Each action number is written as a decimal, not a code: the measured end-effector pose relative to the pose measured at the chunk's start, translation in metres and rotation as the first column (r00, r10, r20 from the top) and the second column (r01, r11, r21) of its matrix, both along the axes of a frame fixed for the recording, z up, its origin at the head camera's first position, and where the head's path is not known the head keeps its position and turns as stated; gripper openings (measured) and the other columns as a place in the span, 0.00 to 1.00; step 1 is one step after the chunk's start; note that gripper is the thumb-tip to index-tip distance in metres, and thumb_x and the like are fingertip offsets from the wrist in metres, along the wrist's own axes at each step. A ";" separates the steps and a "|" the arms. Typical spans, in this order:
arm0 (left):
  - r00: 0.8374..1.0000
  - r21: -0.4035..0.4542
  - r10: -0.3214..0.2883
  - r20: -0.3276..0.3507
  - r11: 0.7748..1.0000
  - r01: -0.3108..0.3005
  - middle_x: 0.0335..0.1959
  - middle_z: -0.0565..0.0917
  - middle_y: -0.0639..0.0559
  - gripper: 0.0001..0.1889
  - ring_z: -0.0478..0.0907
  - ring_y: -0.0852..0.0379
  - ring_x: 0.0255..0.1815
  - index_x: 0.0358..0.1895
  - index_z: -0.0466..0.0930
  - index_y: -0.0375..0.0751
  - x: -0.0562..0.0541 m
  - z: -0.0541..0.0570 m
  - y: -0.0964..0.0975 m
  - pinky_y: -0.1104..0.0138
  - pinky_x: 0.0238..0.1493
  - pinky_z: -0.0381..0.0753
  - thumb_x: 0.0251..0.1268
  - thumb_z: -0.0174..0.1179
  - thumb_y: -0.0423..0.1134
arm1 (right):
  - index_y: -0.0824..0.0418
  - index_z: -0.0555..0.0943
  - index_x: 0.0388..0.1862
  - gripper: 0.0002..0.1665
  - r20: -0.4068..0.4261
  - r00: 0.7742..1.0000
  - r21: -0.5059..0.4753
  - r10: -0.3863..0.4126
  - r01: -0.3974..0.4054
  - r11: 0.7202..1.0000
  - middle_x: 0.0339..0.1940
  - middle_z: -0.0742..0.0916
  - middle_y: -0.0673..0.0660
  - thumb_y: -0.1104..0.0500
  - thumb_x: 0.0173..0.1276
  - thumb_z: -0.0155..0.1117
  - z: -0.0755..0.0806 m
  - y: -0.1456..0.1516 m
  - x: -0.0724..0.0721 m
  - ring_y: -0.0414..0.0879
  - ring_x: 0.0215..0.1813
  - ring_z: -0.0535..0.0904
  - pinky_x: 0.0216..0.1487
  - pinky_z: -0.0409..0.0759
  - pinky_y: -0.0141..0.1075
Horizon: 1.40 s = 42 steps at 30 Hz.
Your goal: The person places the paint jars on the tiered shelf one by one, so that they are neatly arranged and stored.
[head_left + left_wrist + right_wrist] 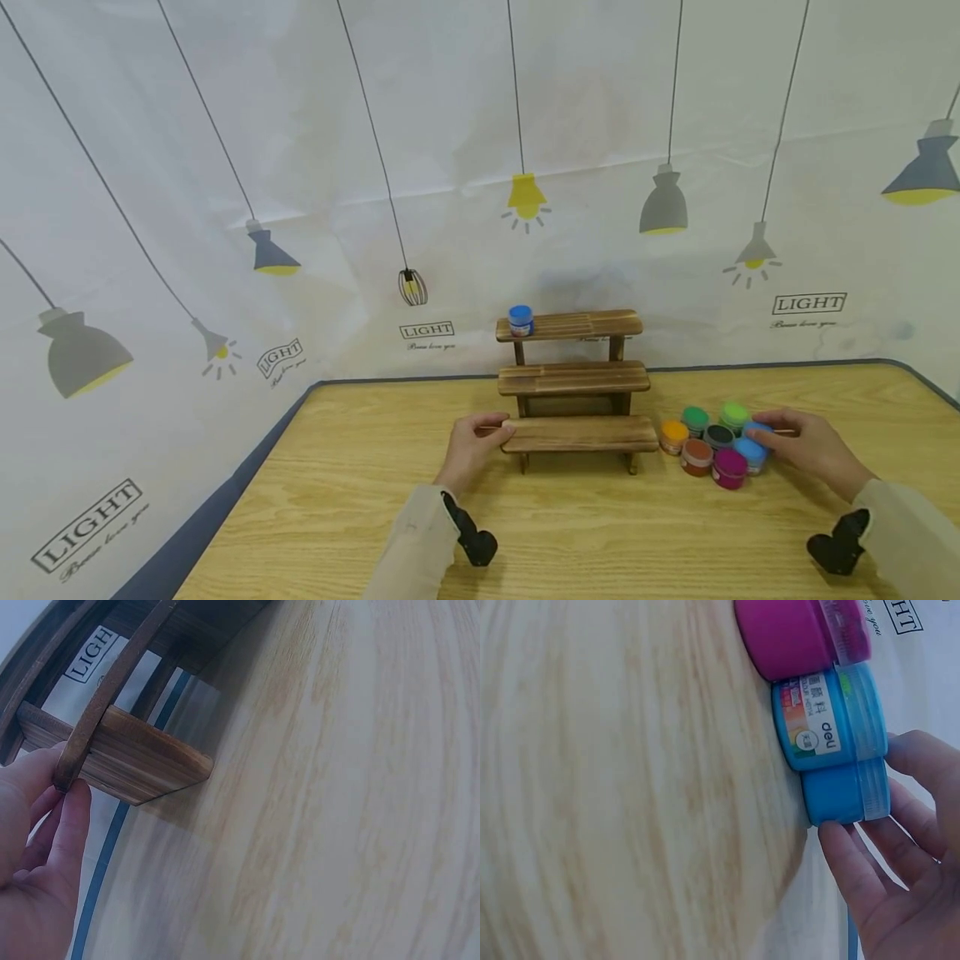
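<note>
My left hand (472, 452) pinches the left end of the lowest step of the wooden stand (577, 433), which stands upright on the worktop (570, 533). Thumb and fingers of my right hand (816, 451) curl round the far blue jar (759, 428), gripping it at the right edge of a cluster beside the stand. Just in front of it, touching it, is the labelled blue jar (826, 720); next to that sits the purple jar (730, 468). The brown jar (697, 457), orange jar (673, 436), black jar (718, 437), green jar (695, 421) and light green jar (733, 416) make up the rest of the cluster. On the stand's top step, at its left end, stands the third blue jar (521, 321).
</note>
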State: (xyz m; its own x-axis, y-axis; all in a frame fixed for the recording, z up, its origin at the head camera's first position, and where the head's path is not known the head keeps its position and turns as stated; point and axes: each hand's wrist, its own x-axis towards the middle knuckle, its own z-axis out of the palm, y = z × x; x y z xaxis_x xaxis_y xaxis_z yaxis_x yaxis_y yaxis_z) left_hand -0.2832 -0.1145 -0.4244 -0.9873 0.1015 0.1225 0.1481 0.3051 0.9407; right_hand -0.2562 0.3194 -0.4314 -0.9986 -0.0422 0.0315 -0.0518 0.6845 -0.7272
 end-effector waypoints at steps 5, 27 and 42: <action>1.000 -0.003 0.000 0.002 1.000 0.000 0.40 0.80 0.46 0.14 0.77 0.54 0.37 0.44 0.81 0.37 0.001 0.001 0.001 0.65 0.36 0.77 0.56 0.61 0.39 | 0.76 0.68 0.54 0.39 0.003 1.000 0.004 -0.006 0.006 1.000 0.53 0.70 0.77 0.42 0.62 0.54 0.001 0.003 0.002 0.68 0.50 0.69 0.35 0.78 0.38; 1.000 0.008 -0.011 -0.006 1.000 0.011 0.42 0.79 0.44 0.16 0.77 0.52 0.39 0.46 0.79 0.34 0.003 0.002 0.001 0.64 0.37 0.77 0.57 0.60 0.39 | 0.78 0.64 0.57 0.37 0.116 0.991 0.005 0.064 -0.065 0.998 0.53 0.70 0.77 0.46 0.66 0.51 0.008 0.020 0.018 0.67 0.50 0.70 0.37 0.78 0.42; 1.000 0.008 -0.007 -0.010 1.000 0.007 0.41 0.79 0.44 0.16 0.77 0.53 0.38 0.45 0.79 0.33 0.001 0.000 0.000 0.64 0.37 0.77 0.56 0.61 0.39 | 0.78 0.65 0.55 0.37 0.029 0.995 0.067 0.093 -0.095 0.993 0.50 0.73 0.74 0.50 0.60 0.61 -0.002 0.021 0.016 0.59 0.46 0.73 0.39 0.76 0.41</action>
State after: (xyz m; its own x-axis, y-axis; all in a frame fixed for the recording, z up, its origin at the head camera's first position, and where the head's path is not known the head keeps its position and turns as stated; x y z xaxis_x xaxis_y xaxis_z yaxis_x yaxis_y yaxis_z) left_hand -0.2822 -0.1145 -0.4246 -0.9853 0.1071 0.1333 0.1597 0.2964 0.9416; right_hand -0.2401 0.3400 -0.4339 -0.9906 -0.1371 -0.0008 -0.0999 0.7258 -0.6806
